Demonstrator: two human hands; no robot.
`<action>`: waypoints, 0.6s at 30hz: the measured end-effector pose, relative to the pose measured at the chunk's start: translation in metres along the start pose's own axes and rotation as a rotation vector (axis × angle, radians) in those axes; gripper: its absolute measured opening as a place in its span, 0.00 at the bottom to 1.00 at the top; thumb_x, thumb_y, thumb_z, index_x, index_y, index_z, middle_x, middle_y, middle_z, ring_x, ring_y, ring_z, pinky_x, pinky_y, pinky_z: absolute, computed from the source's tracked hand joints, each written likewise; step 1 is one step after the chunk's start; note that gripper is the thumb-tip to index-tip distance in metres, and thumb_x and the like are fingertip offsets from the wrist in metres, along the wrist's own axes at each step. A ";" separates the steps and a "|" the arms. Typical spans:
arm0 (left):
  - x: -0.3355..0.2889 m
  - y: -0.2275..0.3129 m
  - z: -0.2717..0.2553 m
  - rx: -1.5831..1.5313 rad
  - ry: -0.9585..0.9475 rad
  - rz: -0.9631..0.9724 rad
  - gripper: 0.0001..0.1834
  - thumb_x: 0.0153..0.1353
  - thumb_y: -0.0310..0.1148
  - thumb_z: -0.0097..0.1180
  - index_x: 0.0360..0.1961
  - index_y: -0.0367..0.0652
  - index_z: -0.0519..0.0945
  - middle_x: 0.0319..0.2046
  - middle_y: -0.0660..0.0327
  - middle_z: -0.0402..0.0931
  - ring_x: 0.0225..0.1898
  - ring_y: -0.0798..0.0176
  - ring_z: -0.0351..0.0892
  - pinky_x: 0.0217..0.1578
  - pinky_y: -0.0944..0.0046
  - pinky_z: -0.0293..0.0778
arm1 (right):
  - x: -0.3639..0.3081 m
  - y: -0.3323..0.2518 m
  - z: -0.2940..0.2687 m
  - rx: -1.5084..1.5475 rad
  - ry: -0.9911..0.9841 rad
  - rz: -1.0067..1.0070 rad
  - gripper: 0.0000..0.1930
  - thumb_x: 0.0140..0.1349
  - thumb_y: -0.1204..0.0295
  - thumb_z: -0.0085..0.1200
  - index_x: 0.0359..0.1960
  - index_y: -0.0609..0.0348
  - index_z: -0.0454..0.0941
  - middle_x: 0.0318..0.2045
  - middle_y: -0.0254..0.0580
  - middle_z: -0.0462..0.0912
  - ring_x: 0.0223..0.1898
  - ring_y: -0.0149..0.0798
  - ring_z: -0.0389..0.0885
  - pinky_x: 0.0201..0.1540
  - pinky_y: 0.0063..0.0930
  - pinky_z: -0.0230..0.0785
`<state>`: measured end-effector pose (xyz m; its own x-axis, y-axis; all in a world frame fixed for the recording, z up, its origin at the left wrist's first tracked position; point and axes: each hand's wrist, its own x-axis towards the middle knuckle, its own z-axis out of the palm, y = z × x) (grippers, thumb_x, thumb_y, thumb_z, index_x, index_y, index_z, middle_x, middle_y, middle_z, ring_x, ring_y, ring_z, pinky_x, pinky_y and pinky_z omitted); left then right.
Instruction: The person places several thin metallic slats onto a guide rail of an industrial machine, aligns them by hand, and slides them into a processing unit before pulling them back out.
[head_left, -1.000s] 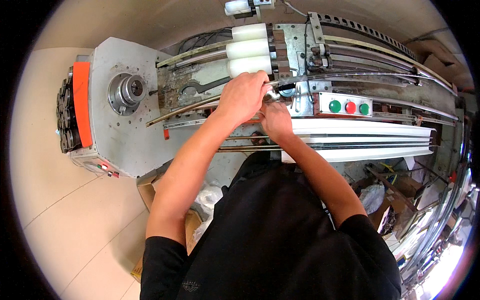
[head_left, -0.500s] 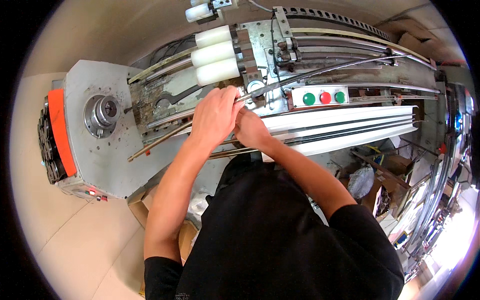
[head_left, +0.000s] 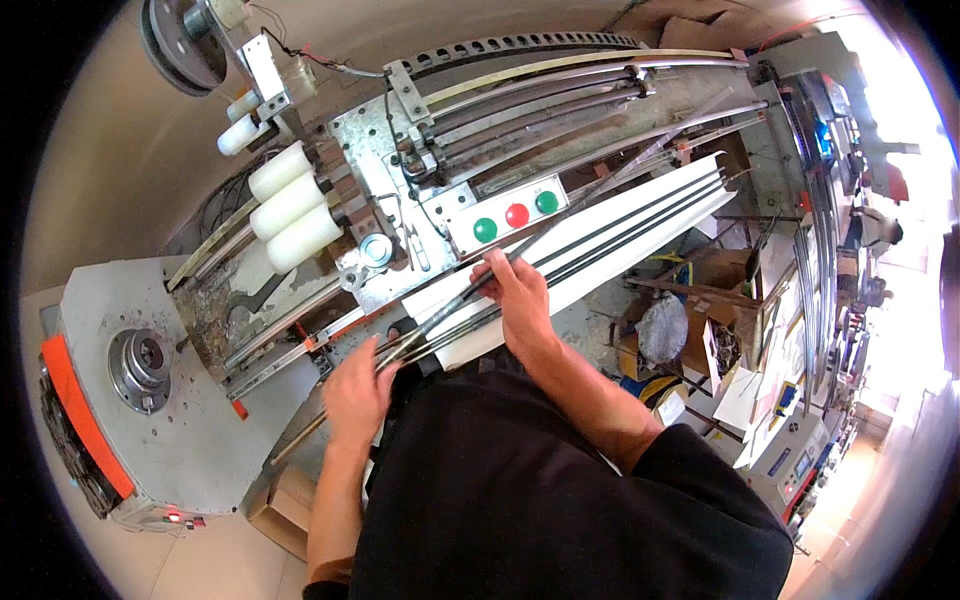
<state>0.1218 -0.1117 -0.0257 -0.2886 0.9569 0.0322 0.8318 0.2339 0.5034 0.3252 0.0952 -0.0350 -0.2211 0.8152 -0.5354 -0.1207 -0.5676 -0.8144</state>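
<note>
A long thin metal rod slants across in front of me, its brownish end low on the left and its dark length running up to the right. My left hand is closed around its lower part. Further up, the thumb and fingers of my right hand grip the same rod. Beneath it a white trough holds several dark rods. Beside the trough, the machine's button box carries two green buttons and a red one.
White rollers and a wrench are on the machine bed. At left stands a grey housing with a round chuck. Cardboard boxes lie below. Racked bars and another person are at far right.
My hands, close together before, have moved apart along the rod. The rod has come down toward the white trough, and my view has turned and shifted right.
</note>
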 end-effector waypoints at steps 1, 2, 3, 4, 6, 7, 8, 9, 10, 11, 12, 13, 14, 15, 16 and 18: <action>-0.020 -0.022 -0.002 -0.002 -0.107 -0.103 0.22 0.69 0.38 0.71 0.60 0.42 0.82 0.44 0.50 0.88 0.45 0.41 0.87 0.47 0.47 0.83 | -0.004 0.006 -0.008 -0.004 0.059 0.001 0.16 0.83 0.58 0.57 0.49 0.61 0.81 0.41 0.40 0.89 0.43 0.33 0.87 0.50 0.30 0.78; -0.045 -0.045 -0.005 0.052 -0.098 -0.100 0.22 0.69 0.38 0.70 0.60 0.42 0.82 0.44 0.49 0.88 0.45 0.40 0.87 0.47 0.46 0.82 | -0.002 0.018 -0.018 -0.010 0.108 0.003 0.16 0.83 0.58 0.57 0.49 0.61 0.82 0.41 0.40 0.89 0.42 0.33 0.87 0.50 0.30 0.79; -0.066 -0.066 -0.008 0.098 -0.098 -0.089 0.22 0.70 0.38 0.69 0.60 0.41 0.82 0.43 0.48 0.87 0.45 0.39 0.87 0.48 0.44 0.81 | 0.000 0.028 -0.030 -0.016 0.172 0.006 0.16 0.83 0.58 0.57 0.49 0.61 0.82 0.41 0.40 0.90 0.42 0.33 0.87 0.50 0.30 0.79; -0.084 -0.085 -0.012 0.150 -0.119 -0.104 0.21 0.70 0.38 0.69 0.60 0.41 0.81 0.44 0.48 0.87 0.46 0.38 0.86 0.49 0.44 0.80 | 0.003 0.036 -0.041 -0.012 0.195 0.002 0.16 0.83 0.59 0.57 0.47 0.61 0.82 0.41 0.41 0.90 0.41 0.33 0.87 0.48 0.30 0.79; -0.108 -0.109 -0.013 0.184 -0.169 -0.152 0.20 0.71 0.37 0.68 0.58 0.41 0.81 0.44 0.48 0.87 0.47 0.37 0.85 0.50 0.43 0.79 | 0.007 0.051 -0.062 -0.005 0.232 -0.003 0.15 0.84 0.61 0.55 0.45 0.62 0.82 0.41 0.42 0.91 0.41 0.32 0.86 0.44 0.31 0.78; -0.115 -0.116 -0.011 0.165 -0.197 -0.185 0.19 0.71 0.37 0.68 0.57 0.41 0.81 0.44 0.48 0.86 0.48 0.37 0.85 0.50 0.42 0.78 | 0.009 0.054 -0.068 -0.023 0.277 0.021 0.16 0.83 0.59 0.57 0.46 0.62 0.82 0.40 0.40 0.91 0.40 0.32 0.86 0.44 0.31 0.78; -0.121 -0.122 -0.005 0.145 -0.225 -0.219 0.17 0.71 0.37 0.68 0.56 0.41 0.81 0.45 0.48 0.86 0.48 0.37 0.84 0.50 0.42 0.78 | 0.011 0.058 -0.074 -0.026 0.294 0.037 0.16 0.83 0.59 0.57 0.46 0.61 0.82 0.40 0.40 0.92 0.40 0.32 0.87 0.43 0.31 0.78; -0.123 -0.126 0.002 0.115 -0.227 -0.237 0.17 0.71 0.37 0.68 0.55 0.41 0.81 0.45 0.48 0.86 0.48 0.37 0.84 0.50 0.42 0.78 | 0.015 0.063 -0.081 -0.029 0.309 0.051 0.16 0.83 0.59 0.57 0.45 0.61 0.82 0.40 0.40 0.92 0.39 0.32 0.87 0.43 0.31 0.78; -0.126 -0.126 0.008 0.086 -0.231 -0.257 0.16 0.71 0.37 0.68 0.53 0.42 0.81 0.45 0.48 0.86 0.48 0.37 0.84 0.49 0.42 0.78 | 0.018 0.067 -0.087 -0.031 0.323 0.069 0.16 0.83 0.59 0.57 0.45 0.61 0.82 0.40 0.40 0.92 0.39 0.32 0.87 0.43 0.31 0.78; -0.128 -0.128 0.014 0.056 -0.235 -0.278 0.15 0.71 0.37 0.68 0.52 0.42 0.81 0.45 0.49 0.86 0.48 0.37 0.84 0.49 0.42 0.78 | 0.022 0.071 -0.093 -0.043 0.316 0.092 0.14 0.83 0.60 0.57 0.48 0.59 0.83 0.41 0.38 0.91 0.40 0.31 0.87 0.45 0.28 0.78; -0.128 -0.126 0.016 0.075 -0.226 -0.272 0.15 0.71 0.37 0.68 0.52 0.42 0.81 0.44 0.49 0.86 0.48 0.37 0.84 0.49 0.42 0.78 | 0.025 0.076 -0.097 -0.024 0.330 0.094 0.14 0.83 0.60 0.57 0.47 0.59 0.83 0.41 0.38 0.91 0.40 0.31 0.87 0.44 0.27 0.77; -0.127 -0.124 0.020 0.093 -0.217 -0.267 0.15 0.70 0.38 0.69 0.51 0.43 0.81 0.43 0.49 0.86 0.47 0.37 0.84 0.48 0.42 0.78 | 0.030 0.081 -0.101 -0.006 0.343 0.095 0.14 0.83 0.60 0.58 0.47 0.59 0.83 0.41 0.39 0.91 0.39 0.30 0.87 0.44 0.27 0.77; -0.126 -0.122 0.023 0.111 -0.208 -0.262 0.15 0.70 0.38 0.69 0.51 0.43 0.81 0.43 0.49 0.86 0.47 0.38 0.84 0.47 0.42 0.78 | 0.033 0.086 -0.105 0.012 0.356 0.097 0.14 0.82 0.60 0.58 0.46 0.59 0.84 0.40 0.39 0.91 0.38 0.30 0.86 0.43 0.27 0.77; -0.122 -0.118 0.022 0.107 -0.201 -0.253 0.15 0.70 0.38 0.69 0.50 0.43 0.81 0.42 0.49 0.86 0.46 0.38 0.84 0.47 0.42 0.78 | 0.037 0.091 -0.109 0.001 0.360 0.099 0.14 0.82 0.60 0.59 0.45 0.59 0.84 0.40 0.39 0.91 0.37 0.30 0.86 0.42 0.27 0.77; -0.117 -0.115 0.021 0.103 -0.193 -0.244 0.15 0.70 0.39 0.69 0.50 0.43 0.81 0.42 0.49 0.85 0.45 0.38 0.83 0.47 0.42 0.78 | 0.040 0.095 -0.115 -0.010 0.364 0.101 0.14 0.82 0.60 0.59 0.44 0.59 0.84 0.39 0.39 0.91 0.36 0.30 0.86 0.41 0.27 0.76; -0.107 -0.106 0.018 0.096 -0.192 -0.240 0.14 0.70 0.39 0.69 0.48 0.44 0.82 0.41 0.50 0.85 0.44 0.39 0.83 0.46 0.43 0.78 | 0.046 0.102 -0.123 -0.036 0.377 0.107 0.14 0.81 0.61 0.59 0.43 0.59 0.84 0.38 0.39 0.92 0.34 0.30 0.85 0.40 0.27 0.76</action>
<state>0.0731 -0.2362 -0.0982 -0.3949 0.8853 -0.2454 0.7943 0.4633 0.3930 0.4216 0.0893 -0.1699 0.1410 0.7404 -0.6572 -0.0810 -0.6529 -0.7531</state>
